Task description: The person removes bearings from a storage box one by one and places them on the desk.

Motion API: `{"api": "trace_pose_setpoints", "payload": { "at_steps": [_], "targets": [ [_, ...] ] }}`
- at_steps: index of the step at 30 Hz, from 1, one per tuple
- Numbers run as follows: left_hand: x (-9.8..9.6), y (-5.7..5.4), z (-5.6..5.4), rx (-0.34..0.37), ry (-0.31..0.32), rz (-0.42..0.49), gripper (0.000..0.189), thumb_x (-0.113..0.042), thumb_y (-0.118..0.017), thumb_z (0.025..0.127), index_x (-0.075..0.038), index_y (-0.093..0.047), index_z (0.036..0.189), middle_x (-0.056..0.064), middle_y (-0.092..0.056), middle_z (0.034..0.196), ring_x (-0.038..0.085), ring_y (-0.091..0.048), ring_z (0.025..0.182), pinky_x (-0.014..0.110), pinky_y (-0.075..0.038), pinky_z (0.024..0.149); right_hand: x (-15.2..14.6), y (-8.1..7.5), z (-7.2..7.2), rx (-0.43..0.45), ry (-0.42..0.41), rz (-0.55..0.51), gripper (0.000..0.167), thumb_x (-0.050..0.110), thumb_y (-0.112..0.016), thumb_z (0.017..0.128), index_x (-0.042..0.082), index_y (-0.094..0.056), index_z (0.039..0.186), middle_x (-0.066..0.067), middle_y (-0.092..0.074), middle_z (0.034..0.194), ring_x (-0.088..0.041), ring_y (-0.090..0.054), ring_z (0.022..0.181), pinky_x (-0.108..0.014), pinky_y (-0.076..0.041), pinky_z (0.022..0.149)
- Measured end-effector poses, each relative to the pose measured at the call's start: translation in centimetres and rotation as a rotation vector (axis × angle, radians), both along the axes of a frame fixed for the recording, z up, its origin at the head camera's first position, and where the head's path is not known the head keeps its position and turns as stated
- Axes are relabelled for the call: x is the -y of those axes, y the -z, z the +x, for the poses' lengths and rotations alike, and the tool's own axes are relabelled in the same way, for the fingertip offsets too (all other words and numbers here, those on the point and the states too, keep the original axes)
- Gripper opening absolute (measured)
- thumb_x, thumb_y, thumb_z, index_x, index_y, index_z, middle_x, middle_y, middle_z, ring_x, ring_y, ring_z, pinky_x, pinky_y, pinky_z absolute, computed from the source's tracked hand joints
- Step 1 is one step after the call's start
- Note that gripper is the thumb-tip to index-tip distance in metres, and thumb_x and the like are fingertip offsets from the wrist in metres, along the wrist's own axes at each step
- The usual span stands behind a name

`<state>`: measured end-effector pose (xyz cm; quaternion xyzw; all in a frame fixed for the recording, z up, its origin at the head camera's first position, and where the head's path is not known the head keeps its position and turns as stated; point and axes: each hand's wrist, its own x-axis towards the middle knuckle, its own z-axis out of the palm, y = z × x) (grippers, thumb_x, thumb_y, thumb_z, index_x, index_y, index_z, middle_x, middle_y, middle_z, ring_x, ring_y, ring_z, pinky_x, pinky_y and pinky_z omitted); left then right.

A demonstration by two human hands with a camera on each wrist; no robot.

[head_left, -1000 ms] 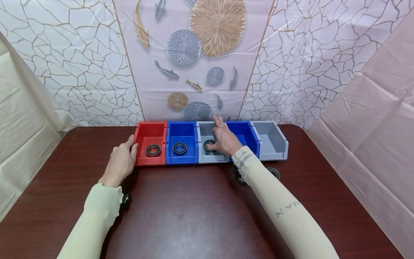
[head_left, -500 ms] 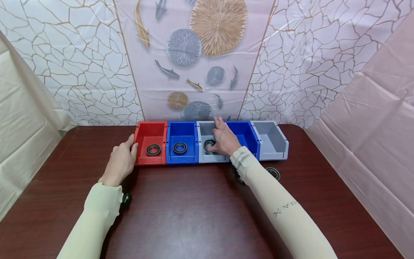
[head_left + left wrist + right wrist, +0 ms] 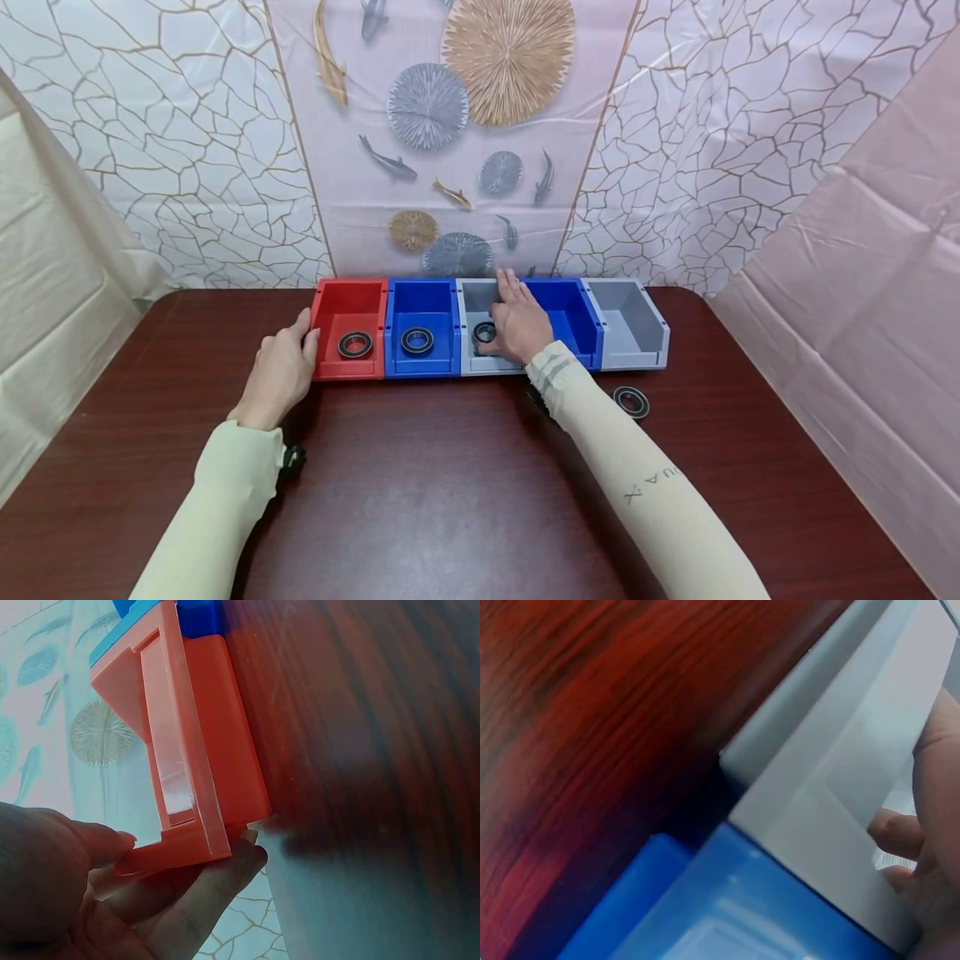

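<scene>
My left hand (image 3: 277,375) grips the left side wall of the red storage bin (image 3: 352,293), with thumb and fingers on opposite faces of that wall. A black-edged ball bearing (image 3: 342,344) lies in this bin, and another bearing (image 3: 406,341) in the blue bin (image 3: 422,293) beside it. My right hand (image 3: 519,325) reaches into the grey middle bin (image 3: 478,292). Its thumb and a bent finger are at the edge of a third bearing (image 3: 477,335), pinching it, while other fingers extend up towards the back wall. The right palm hides part of this bin.
Right of the middle bin stand a second blue bin (image 3: 564,302) and a second grey bin (image 3: 633,317), joined in one row. On the brown table (image 3: 420,475) another bearing (image 3: 632,402) lies in front of the grey end bin. Patterned cloth (image 3: 225,167) hangs behind.
The right hand and forearm have shifted slightly left and forward, and the bearing under the thumb has moved a little farther back. The left hand stays on the red bin.
</scene>
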<state>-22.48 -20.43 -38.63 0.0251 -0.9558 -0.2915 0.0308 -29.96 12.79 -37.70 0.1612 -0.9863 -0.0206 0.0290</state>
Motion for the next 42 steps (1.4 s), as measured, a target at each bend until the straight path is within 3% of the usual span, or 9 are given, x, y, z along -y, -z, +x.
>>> {"api": "trace_pose_setpoints", "payload": {
  "at_steps": [21, 33, 42],
  "targets": [
    [-0.01, 0.05, 0.14, 0.003, -0.011, -0.001, 0.062, -0.026, -0.042, 0.11, -0.01, -0.015, 0.163, 0.032, -0.042, 0.154, 0.049, -0.054, 0.127, 0.059, -0.052, 0.1, 0.53, 0.33, -0.06, -0.009, 0.049, 0.113, 0.057, 0.065, -0.075, 0.082, 0.008, -0.077, 0.091, -0.015, -0.005, 0.173, -0.029, -0.001, 0.161, -0.04, -0.011, 0.131],
    [-0.18, 0.06, 0.02, 0.01, -0.014, -0.005, 0.063, -0.027, -0.043, 0.11, -0.009, -0.015, 0.163, 0.032, -0.042, 0.154, 0.048, -0.055, 0.125, 0.058, -0.054, 0.098, 0.69, 0.21, 0.1, -0.001, 0.069, 0.146, 0.058, 0.065, -0.072, 0.085, 0.008, -0.076, 0.085, -0.014, -0.003, 0.173, -0.03, 0.0, 0.161, -0.042, -0.011, 0.131],
    [-0.22, 0.1, -0.08, 0.019, -0.013, 0.002, 0.063, -0.027, -0.042, 0.11, -0.01, -0.013, 0.163, 0.03, -0.038, 0.157, 0.049, -0.051, 0.132, 0.06, -0.05, 0.102, 0.81, 0.26, 0.14, -0.004, 0.08, 0.163, 0.056, 0.064, -0.07, 0.088, 0.008, -0.077, 0.089, -0.015, -0.002, 0.173, -0.029, 0.001, 0.161, -0.043, -0.012, 0.131]
  ]
}}
